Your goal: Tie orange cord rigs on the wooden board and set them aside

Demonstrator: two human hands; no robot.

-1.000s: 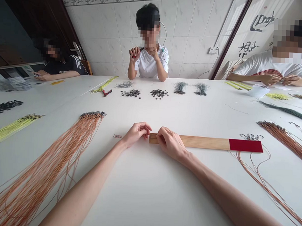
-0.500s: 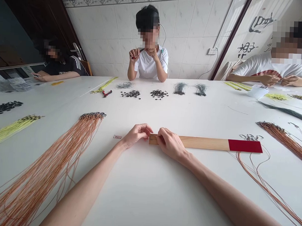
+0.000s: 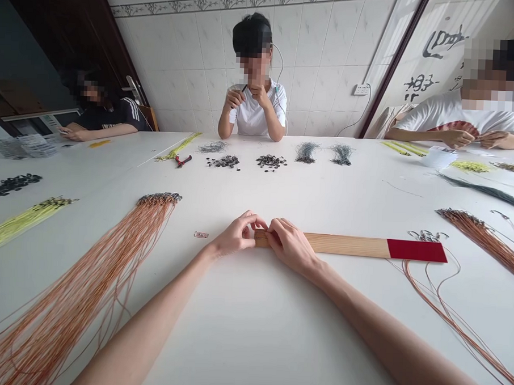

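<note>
A flat wooden strip (image 3: 348,245) with a red right end lies across the table in front of me. My right hand (image 3: 289,245) is closed over its left part, fingertips pressed together on the wood. Curled around the strip's left tip is my left hand (image 3: 240,235), its thumb at the end and its index finger reaching over toward my right fingertips. A thin dark line shows on the wood between the hands; what it is I cannot make out. Metal hooks (image 3: 425,236) with orange cords (image 3: 439,319) lie by the red end, cords running under the strip.
A fan of orange cords (image 3: 95,270) with dark metal ends spreads at left, another orange bundle (image 3: 489,239) at right. Yellow cords (image 3: 25,222), a small printed label (image 3: 201,234), black-part piles (image 3: 223,162) and red-handled pliers (image 3: 183,161) lie around. Three people sit across the table.
My left hand has shifted slightly right, its index finger now over the strip's left end near my right fingertips. My right hand and the strip stay nearly in place.
</note>
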